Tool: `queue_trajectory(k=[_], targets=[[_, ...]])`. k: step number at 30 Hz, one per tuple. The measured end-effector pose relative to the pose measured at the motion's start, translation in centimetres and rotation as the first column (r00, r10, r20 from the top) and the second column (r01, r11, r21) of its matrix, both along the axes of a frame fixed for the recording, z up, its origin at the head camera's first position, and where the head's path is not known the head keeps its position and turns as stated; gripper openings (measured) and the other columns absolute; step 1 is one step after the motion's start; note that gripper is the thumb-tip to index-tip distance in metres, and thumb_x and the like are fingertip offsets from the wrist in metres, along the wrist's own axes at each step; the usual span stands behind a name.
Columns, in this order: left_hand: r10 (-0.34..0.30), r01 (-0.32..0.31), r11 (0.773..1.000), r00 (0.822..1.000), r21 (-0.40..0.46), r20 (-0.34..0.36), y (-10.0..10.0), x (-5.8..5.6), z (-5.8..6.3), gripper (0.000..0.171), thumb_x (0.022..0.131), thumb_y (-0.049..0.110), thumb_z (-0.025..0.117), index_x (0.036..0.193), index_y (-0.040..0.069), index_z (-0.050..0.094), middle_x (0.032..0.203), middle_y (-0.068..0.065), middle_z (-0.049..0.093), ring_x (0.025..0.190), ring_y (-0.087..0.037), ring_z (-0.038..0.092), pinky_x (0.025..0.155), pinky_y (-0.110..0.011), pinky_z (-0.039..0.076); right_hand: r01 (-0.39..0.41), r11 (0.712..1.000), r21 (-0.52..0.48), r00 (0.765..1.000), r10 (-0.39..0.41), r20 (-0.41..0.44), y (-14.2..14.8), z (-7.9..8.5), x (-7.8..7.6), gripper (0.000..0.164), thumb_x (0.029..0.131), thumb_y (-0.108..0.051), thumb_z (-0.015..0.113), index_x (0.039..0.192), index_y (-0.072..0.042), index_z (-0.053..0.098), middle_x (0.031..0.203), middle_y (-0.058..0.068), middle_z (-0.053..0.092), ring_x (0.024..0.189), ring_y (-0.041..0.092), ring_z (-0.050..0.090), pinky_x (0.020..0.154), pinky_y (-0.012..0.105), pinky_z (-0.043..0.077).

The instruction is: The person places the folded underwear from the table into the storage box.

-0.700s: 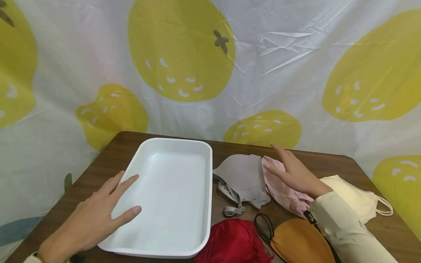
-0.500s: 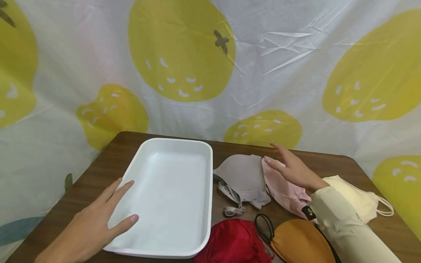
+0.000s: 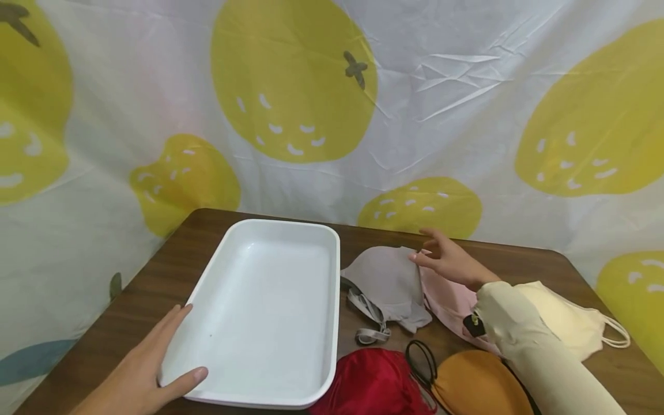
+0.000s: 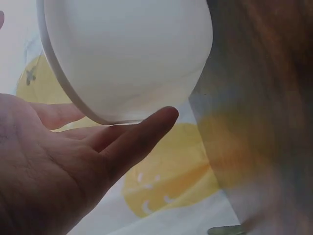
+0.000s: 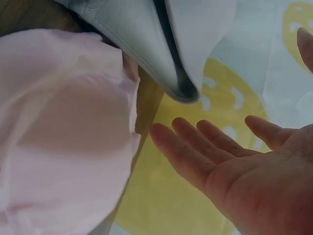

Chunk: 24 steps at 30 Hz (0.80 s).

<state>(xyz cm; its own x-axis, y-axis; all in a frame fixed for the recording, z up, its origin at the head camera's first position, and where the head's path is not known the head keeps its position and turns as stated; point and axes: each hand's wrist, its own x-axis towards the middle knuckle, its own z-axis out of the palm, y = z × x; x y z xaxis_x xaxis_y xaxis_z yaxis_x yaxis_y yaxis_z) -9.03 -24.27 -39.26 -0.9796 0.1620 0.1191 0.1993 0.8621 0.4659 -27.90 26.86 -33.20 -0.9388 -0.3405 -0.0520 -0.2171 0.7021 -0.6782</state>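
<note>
A white rectangular tray (image 3: 270, 317) stands on the left half of the table. My left hand (image 3: 140, 369) is at its near left corner, fingers straight along the outer side and thumb over the rim. In the left wrist view those fingers (image 4: 146, 134) lie against or close to the tray's edge. My right hand (image 3: 451, 259) hovers above a folded pink bra (image 3: 448, 297), beside a folded grey bra (image 3: 386, 282). Its fingers are relaxed and hold nothing; in the right wrist view a gap separates the fingertips (image 5: 164, 134) from both bras.
Nearer on the table lie a red satin bra (image 3: 370, 380) and an orange bra (image 3: 479, 383) with black straps. A cream bra (image 3: 557, 317) lies right of my sleeve. Behind the wooden table (image 3: 171, 271) hangs a lemon-print curtain (image 3: 306, 196).
My left hand has moved down and back along the tray's left side, toward its near corner. My right hand has shifted slightly left toward the grey bra, its fingers more bent.
</note>
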Motion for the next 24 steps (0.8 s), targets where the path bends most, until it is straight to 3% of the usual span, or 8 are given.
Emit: queue_trajectory(k=[5, 9, 14, 24], targets=[[-0.039, 0.039, 0.998, 0.999, 0.042, 0.006, 0.1, 0.4, -0.3, 0.116, 0.079, 0.047, 0.080, 0.162, 0.013, 0.006, 0.160, -0.024, 0.030, 0.129, -0.043, 0.053, 0.088, -0.052, 0.056, 0.003, 0.999, -0.035, 0.998, -0.001, 0.056, -0.2, -0.7, -0.7, 0.087, 0.099, -0.040, 0.062, 0.160, -0.005, 0.011, 0.153, 0.035, 0.037, 0.142, 0.052, 0.037, 0.105, 0.057, 0.049], [-0.057, 0.056, 0.993, 0.998, 0.108, 0.006, 0.2, 0.7, -0.3, 0.124, 0.077, 0.045, 0.083, 0.163, 0.026, -0.005, 0.162, -0.018, 0.029, 0.124, -0.034, 0.055, 0.083, -0.041, 0.056, 0.013, 0.998, -0.059, 0.997, -0.008, 0.072, -0.5, -1.0, -1.0, 0.088, 0.098, -0.039, 0.064, 0.160, -0.003, 0.011, 0.153, 0.035, 0.035, 0.143, 0.052, 0.036, 0.105, 0.056, 0.049], [-0.048, 0.046, 0.990, 0.999, 0.134, 0.010, 0.4, 0.8, -0.2, 0.124, 0.076, 0.046, 0.083, 0.162, 0.029, -0.005, 0.162, -0.016, 0.028, 0.125, -0.035, 0.054, 0.084, -0.051, 0.055, 0.035, 0.995, -0.089, 0.994, -0.026, 0.105, -0.6, -1.4, -1.2, 0.090, 0.096, -0.039, 0.066, 0.160, -0.005, 0.012, 0.155, 0.035, 0.033, 0.143, 0.052, 0.035, 0.103, 0.054, 0.051], [0.016, -0.024, 0.995, 0.996, 0.096, 0.083, 0.1, 0.8, -1.0, 0.120, 0.075, 0.054, 0.083, 0.162, 0.015, 0.010, 0.162, -0.024, 0.026, 0.130, -0.048, 0.051, 0.092, -0.067, 0.051, 0.024, 0.989, -0.149, 0.993, -0.006, 0.117, -0.3, -2.3, -1.4, 0.081, 0.095, -0.039, 0.068, 0.160, -0.018, 0.024, 0.156, 0.031, 0.033, 0.145, 0.048, 0.033, 0.105, 0.057, 0.048]])
